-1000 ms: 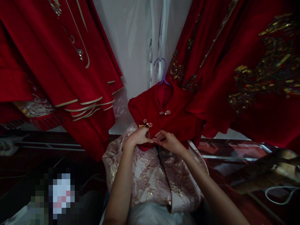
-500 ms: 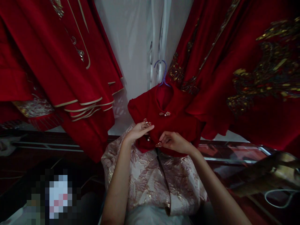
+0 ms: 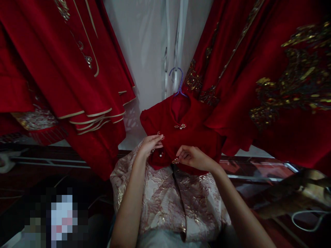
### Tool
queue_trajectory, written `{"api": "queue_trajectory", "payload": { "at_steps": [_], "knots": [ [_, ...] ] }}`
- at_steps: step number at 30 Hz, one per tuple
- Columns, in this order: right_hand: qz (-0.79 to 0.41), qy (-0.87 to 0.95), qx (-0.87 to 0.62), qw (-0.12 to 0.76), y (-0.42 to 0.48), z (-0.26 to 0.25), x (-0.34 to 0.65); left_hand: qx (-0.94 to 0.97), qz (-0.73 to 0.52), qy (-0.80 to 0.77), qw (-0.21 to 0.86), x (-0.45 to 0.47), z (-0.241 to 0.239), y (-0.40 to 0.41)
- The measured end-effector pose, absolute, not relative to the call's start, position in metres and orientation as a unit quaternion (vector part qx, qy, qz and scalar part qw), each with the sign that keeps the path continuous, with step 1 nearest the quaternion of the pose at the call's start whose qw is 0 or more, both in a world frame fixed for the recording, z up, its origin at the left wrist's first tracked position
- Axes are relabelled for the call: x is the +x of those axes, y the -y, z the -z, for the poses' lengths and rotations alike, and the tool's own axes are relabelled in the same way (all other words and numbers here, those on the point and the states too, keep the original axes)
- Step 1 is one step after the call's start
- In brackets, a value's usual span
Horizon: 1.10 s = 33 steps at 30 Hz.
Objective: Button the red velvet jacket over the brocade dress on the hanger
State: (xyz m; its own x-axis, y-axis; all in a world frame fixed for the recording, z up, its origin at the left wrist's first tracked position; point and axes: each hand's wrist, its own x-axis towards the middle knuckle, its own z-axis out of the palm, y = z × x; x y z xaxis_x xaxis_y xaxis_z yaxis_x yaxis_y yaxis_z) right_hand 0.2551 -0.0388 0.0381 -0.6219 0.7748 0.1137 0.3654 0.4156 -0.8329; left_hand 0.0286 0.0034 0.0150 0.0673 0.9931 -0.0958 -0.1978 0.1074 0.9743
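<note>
Left hand (image 3: 150,144) has moved left and farther over the red top (image 3: 193,139), grip unclear; right hand (image 3: 193,158) keeps its fingertips together on the near beaded clasp (image 3: 175,161)

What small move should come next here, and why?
Perhaps ease the beaded loop, at the fingertips of the right hand, toward the lower pearl. The two sit apart on the red garment, and the left hand is just above that pearl, seemingly placed to steady the cloth.
</note>
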Motion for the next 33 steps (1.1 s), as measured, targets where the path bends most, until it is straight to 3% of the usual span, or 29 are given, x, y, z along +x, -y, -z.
{"api": "queue_trajectory", "payload": {
  "at_steps": [21,33],
  "knots": [
    [-0.433,0.811,-0.365,0.146,0.048,-0.044,0.252,0.550,-0.385,-0.561,0.485,0.031,-0.019,0.005],
    [-0.420,0.819,-0.385,0.066,0.052,-0.048,0.280,0.732,-0.498,-0.439,0.156,0.066,-0.041,0.020]
  ]
}}
